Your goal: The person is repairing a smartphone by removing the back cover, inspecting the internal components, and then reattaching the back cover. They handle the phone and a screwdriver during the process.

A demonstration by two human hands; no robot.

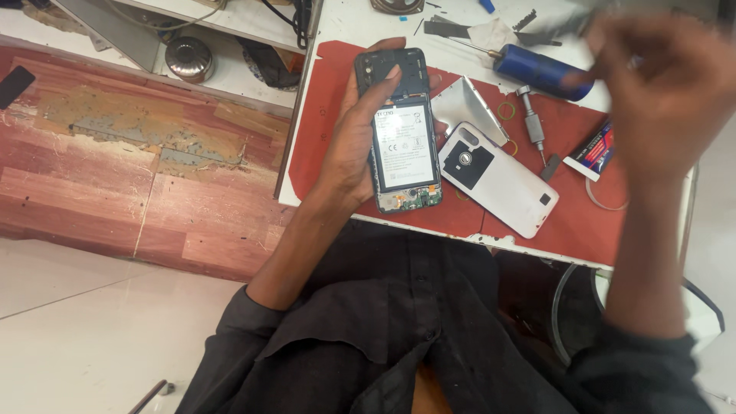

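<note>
Right hand point(665, 92): motion-blurred, raised near top right corner of view; grip can't be told, maybe sth thin in it but too smeared to say. Forearm runs down to a dark sleeve at bottom right.
Left hand point(354, 134): palm under an opened phone point(400, 126), fingers wrapped round its left edge, one fingertip on the upper part. Arm comes up from lower centre, elbow bent.
Phone: back removed, battery w/ white label showing, circuit board at lower end. Held just above red mat point(590, 222), near front edge of white surface point(360, 19).
White back cover point(498, 178): lying on mat just right of phone, inner side hidden.
Blue-handled screwdriver point(540, 70): on mat, tip end partly behind blurred hand.
Small precision screwdriver point(531, 123): beside cover.
Glue tube point(592, 151): partly cut off by forearm.
</note>
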